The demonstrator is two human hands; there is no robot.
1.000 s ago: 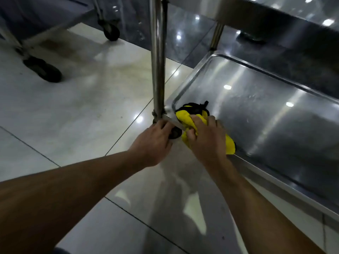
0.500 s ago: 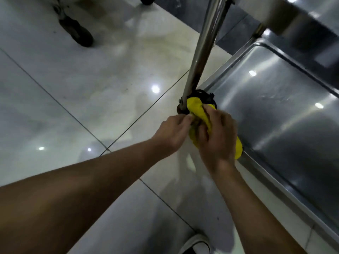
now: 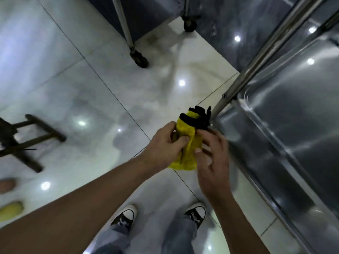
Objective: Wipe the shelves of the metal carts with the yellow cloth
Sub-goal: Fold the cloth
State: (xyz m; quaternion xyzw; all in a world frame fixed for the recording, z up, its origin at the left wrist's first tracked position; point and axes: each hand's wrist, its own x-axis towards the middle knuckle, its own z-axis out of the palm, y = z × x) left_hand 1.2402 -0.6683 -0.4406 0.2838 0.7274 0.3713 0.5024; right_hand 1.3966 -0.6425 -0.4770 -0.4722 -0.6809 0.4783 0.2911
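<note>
The yellow cloth (image 3: 187,145), edged in black, is bunched up between both hands, just left of the metal cart's corner and above the floor. My left hand (image 3: 165,145) grips its left side with thumb and fingers. My right hand (image 3: 212,156) holds the right side, thumb on the fabric, and is blurred. The cart's steel lower shelf (image 3: 293,125) fills the right of the view, with its upright post (image 3: 266,52) rising from the corner next to the cloth's black edge.
A second cart stands at the top, its caster wheels (image 3: 140,59) on the glossy white tiles. A dark wooden stool (image 3: 31,142) is at the left. My black-and-white sneakers (image 3: 126,217) are below the hands. Another person's foot (image 3: 7,186) shows at the left edge.
The cloth has come off the shelf corner and is now held up in both hands. The view has tilted down and back, showing my feet and more floor.
</note>
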